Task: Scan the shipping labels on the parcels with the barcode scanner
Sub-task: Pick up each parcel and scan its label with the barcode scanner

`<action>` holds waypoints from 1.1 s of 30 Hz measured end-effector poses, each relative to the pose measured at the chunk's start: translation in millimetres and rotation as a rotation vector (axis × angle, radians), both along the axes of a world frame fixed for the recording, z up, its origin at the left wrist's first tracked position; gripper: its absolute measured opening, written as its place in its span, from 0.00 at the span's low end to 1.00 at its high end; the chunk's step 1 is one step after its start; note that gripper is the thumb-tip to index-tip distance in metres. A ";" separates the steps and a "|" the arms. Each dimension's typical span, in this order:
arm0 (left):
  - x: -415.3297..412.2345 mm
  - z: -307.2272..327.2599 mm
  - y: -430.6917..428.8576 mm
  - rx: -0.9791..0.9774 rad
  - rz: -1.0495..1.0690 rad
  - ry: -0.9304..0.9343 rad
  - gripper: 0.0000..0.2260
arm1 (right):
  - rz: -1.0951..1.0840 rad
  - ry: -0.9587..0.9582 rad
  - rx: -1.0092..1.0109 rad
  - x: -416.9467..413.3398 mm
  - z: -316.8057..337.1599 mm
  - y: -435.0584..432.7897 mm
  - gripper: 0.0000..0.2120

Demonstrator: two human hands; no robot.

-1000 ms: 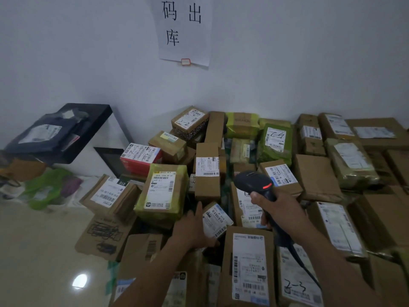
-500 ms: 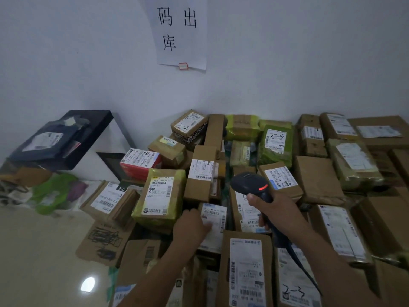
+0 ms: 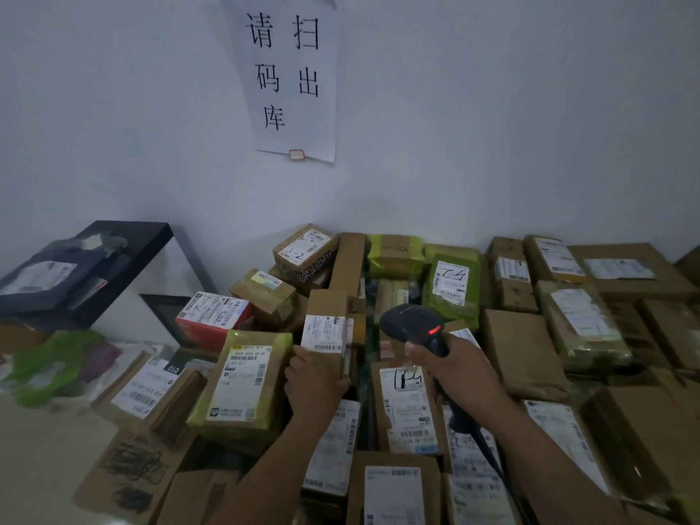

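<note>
Since a moment ago the left hand (image 3: pixel 316 378) has shifted up from a small parcel (image 3: pixel 337 441) to grip the lower end of the tall brown box (image 3: pixel 327 305), its label (image 3: pixel 325 334) facing up. Just beside it, the right hand (image 3: pixel 458 369) clasps the barcode scanner (image 3: pixel 411 322), red light (image 3: pixel 434 330) glowing, over the parcel heap (image 3: pixel 526 350).

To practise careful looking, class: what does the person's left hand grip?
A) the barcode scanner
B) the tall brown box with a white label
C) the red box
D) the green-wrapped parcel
B: the left hand grips the lower end of the tall brown box; the right hand holds the barcode scanner.
</note>
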State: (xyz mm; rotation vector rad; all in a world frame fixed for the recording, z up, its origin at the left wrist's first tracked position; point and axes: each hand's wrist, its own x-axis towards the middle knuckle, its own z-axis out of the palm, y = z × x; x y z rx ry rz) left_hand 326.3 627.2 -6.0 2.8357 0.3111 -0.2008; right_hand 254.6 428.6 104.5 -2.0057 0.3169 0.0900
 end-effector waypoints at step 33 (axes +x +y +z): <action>-110.7 126.3 1.9 -1.388 -0.134 0.186 0.36 | -0.149 -0.175 0.689 -109.0 39.8 10.8 0.24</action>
